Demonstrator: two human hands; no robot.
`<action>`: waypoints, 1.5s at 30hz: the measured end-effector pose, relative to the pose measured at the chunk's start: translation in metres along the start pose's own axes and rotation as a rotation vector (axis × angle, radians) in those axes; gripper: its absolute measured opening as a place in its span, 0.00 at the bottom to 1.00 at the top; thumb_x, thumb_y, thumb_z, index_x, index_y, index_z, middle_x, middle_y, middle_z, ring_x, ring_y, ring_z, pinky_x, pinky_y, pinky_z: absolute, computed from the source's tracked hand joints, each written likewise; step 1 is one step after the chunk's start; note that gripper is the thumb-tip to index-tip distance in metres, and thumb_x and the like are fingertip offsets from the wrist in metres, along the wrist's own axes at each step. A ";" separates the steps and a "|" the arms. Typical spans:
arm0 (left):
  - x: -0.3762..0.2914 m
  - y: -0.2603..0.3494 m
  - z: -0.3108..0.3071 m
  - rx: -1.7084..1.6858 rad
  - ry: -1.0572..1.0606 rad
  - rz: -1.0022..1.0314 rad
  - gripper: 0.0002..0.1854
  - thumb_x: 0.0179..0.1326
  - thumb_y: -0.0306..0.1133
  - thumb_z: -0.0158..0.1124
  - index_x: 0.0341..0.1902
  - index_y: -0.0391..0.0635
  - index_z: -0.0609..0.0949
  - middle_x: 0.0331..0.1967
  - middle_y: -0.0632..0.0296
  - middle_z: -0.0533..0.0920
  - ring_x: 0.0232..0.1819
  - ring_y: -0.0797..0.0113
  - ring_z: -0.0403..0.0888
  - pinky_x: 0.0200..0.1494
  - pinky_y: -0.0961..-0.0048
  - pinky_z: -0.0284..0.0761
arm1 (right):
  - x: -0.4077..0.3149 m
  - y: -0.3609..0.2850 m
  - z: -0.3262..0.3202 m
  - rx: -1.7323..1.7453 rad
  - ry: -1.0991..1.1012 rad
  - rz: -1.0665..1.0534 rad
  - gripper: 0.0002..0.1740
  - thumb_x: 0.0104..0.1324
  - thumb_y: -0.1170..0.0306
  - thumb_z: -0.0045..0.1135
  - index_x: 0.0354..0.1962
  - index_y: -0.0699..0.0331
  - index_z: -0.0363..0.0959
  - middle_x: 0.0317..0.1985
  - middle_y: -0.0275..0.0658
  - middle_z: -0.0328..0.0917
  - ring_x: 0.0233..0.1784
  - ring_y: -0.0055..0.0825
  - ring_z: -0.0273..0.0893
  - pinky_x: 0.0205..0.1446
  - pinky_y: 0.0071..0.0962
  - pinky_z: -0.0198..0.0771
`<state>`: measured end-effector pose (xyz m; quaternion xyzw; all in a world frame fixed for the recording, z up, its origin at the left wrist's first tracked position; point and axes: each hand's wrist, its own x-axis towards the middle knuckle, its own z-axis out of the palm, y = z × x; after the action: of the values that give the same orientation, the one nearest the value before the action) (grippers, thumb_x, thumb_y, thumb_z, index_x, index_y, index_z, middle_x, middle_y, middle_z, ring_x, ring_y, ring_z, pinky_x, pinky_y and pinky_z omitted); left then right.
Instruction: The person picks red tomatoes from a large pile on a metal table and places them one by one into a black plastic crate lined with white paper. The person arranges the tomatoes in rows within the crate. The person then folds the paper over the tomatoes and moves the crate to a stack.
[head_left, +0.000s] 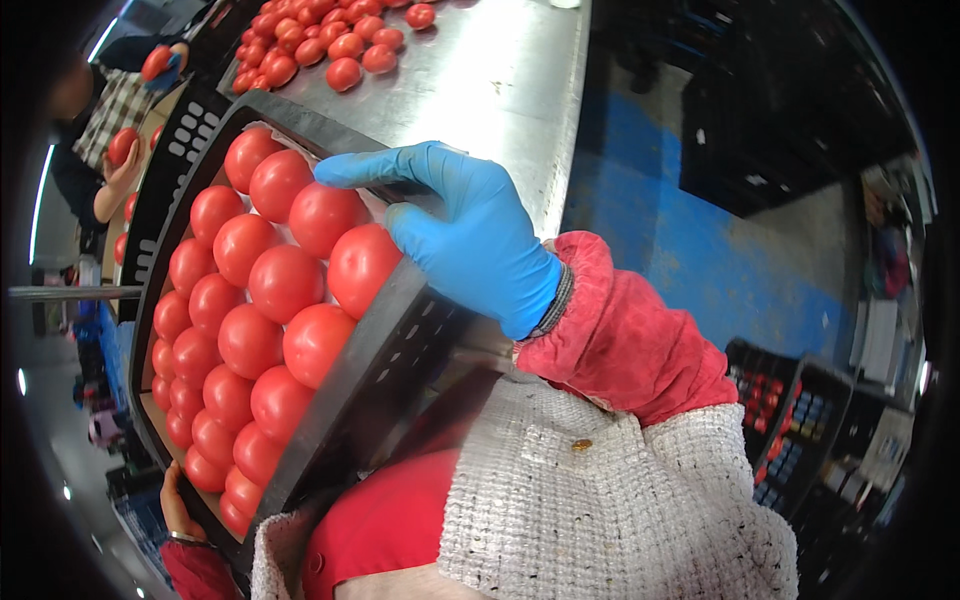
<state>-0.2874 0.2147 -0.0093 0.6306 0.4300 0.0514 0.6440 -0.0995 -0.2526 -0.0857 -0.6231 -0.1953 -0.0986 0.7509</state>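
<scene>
A black plastic crate (341, 405) is tilted in front of my body, filled with rows of large red tomatoes (251, 341). White liner shows between some of the fruit and along the upper rim. My right hand (472, 225), in a blue glove, grips the crate's upper right end, with thumb and fingers around its rim. At the lower left, my bare left hand (178, 504) holds the opposite end from outside; most of its fingers are hidden by the crate.
Loose tomatoes (346, 46) lie piled on a shiny metal table (517, 112) beyond the crate. On the left another person's hand (124, 172) holds a tomato near a second black crate (191, 131). Blue floor (690, 270) and crates of produce (787, 420) are at right.
</scene>
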 end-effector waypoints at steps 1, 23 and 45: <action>-0.006 -0.005 0.000 0.047 0.036 0.009 0.10 0.64 0.40 0.55 0.39 0.49 0.79 0.37 0.67 0.82 0.39 0.70 0.80 0.47 0.73 0.74 | 0.009 0.005 -0.010 0.022 -0.028 0.009 0.26 0.53 0.87 0.39 0.48 0.68 0.75 0.50 0.41 0.78 0.55 0.25 0.74 0.62 0.25 0.66; -0.049 -0.013 0.037 0.083 0.409 0.022 0.13 0.64 0.35 0.58 0.48 0.43 0.77 0.42 0.62 0.82 0.41 0.69 0.81 0.45 0.74 0.76 | 0.162 0.057 0.000 0.084 -0.459 0.173 0.21 0.62 0.74 0.47 0.52 0.69 0.73 0.50 0.40 0.77 0.52 0.25 0.75 0.59 0.22 0.67; -0.048 -0.064 -0.031 0.695 0.639 0.169 0.26 0.67 0.47 0.52 0.55 0.34 0.76 0.52 0.49 0.78 0.55 0.59 0.74 0.59 0.72 0.65 | 0.222 0.070 -0.010 -0.367 -1.050 -0.467 0.33 0.65 0.49 0.47 0.60 0.61 0.67 0.62 0.45 0.66 0.73 0.39 0.50 0.74 0.40 0.42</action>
<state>-0.3670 0.1971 -0.0353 0.7939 0.5454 0.1482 0.2241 0.1299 -0.2269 -0.0578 -0.6486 -0.6514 0.0277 0.3927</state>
